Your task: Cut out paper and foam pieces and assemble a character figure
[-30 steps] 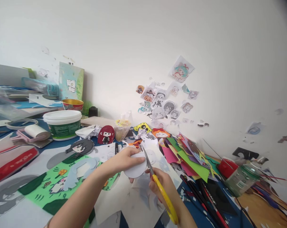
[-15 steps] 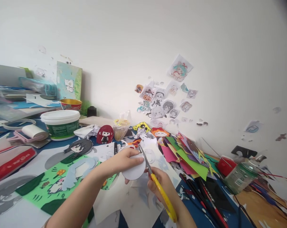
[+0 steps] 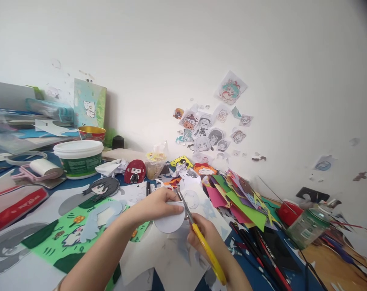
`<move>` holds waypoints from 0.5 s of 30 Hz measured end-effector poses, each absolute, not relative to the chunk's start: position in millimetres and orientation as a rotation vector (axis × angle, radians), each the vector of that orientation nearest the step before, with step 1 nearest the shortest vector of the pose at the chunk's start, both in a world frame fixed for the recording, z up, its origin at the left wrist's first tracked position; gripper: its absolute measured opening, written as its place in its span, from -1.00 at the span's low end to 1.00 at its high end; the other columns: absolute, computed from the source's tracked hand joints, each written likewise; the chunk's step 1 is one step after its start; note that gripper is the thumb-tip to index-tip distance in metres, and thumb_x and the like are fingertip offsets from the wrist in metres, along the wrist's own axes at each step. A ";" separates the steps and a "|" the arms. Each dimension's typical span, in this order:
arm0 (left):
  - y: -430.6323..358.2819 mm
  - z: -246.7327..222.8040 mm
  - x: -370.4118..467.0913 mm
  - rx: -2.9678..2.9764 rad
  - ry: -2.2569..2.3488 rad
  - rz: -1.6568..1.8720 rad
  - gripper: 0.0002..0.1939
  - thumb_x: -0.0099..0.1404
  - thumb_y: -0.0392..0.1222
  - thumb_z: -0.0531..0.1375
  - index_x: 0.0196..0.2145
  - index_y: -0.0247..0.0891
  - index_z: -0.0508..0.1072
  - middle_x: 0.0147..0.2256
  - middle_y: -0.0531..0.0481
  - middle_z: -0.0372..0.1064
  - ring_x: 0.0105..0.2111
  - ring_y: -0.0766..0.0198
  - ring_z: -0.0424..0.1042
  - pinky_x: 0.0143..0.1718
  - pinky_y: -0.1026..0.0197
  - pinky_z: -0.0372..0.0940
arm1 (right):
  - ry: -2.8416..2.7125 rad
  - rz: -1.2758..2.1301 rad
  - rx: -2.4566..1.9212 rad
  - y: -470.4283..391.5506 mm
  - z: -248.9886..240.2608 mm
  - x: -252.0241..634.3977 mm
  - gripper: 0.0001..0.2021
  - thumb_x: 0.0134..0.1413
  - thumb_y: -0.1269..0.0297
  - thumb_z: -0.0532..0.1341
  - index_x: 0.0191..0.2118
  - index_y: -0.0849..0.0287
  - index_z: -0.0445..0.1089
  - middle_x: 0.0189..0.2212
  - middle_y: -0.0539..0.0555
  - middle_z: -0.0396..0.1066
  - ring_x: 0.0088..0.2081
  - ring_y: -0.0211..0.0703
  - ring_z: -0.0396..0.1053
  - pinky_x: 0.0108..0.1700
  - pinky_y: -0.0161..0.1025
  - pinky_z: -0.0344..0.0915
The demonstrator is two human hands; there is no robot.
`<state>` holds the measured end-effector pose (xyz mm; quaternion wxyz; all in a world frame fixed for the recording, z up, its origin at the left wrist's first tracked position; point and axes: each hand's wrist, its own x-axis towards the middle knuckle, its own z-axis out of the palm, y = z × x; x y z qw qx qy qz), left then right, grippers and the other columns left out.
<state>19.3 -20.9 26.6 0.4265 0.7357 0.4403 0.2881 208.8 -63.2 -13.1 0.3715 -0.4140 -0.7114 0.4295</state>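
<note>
My left hand (image 3: 154, 206) pinches a round white paper piece (image 3: 170, 221) above the cluttered table. In my right hand (image 3: 206, 242) are yellow-handled scissors (image 3: 201, 238), their blades against the right edge of the paper piece and pointing up and away. Both hands meet low in the middle of the view. Under them lie white paper sheets (image 3: 171, 262) with cut edges.
A green cut-paper picture (image 3: 71, 230) lies at left, a white tub (image 3: 79, 158) and a lint roller (image 3: 39, 169) further back. Coloured paper sheets (image 3: 244, 202) fan out at right beside a red lid (image 3: 289, 213), a jar (image 3: 307, 228) and pens (image 3: 262, 250). Stickers (image 3: 207, 129) cover the wall.
The scissors and the paper piece have shifted slightly left and nearer me; the blades have worked a little along the paper's edge. The view has barely moved.
</note>
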 end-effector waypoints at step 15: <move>-21.6 19.8 28.7 1.535 0.719 0.744 -0.64 -0.01 0.01 0.27 -0.28 -0.25 0.41 -0.35 -0.03 0.43 -0.48 0.27 0.43 -0.46 0.27 0.30 | -1.535 1.023 -1.114 -42.0 -42.3 205.8 -0.42 -0.12 -0.25 0.11 -0.23 0.24 0.25 -0.65 -0.13 0.08 -0.66 -0.40 -0.01 -0.64 -0.42 -0.04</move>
